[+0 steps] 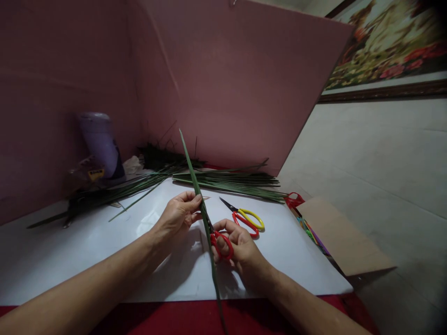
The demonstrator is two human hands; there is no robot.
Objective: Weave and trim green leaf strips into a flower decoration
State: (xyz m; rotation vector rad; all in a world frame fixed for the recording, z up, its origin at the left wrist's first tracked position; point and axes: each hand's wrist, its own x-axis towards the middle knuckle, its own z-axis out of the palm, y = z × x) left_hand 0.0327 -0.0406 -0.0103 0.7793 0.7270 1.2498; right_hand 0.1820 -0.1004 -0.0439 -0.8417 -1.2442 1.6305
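A long green leaf blade runs upright and slightly tilted in front of me, its narrow end hanging past the table's front edge. My left hand pinches it near the middle between thumb and fingers. Red-handled scissors are in my right hand, with fingers through the loops. Their blades lie along the leaf just below my left hand; whether they are cutting into it I cannot tell. Beyond my right hand, a second pair of scissors with one yellow and one red handle lies on the white sheet.
A bundle of green leaves lies at the back, and another leaf pile is at the left. Behind that pile stands a purple container. At the right, an open cardboard box holds colourful items. Pink panels rise behind the white sheet.
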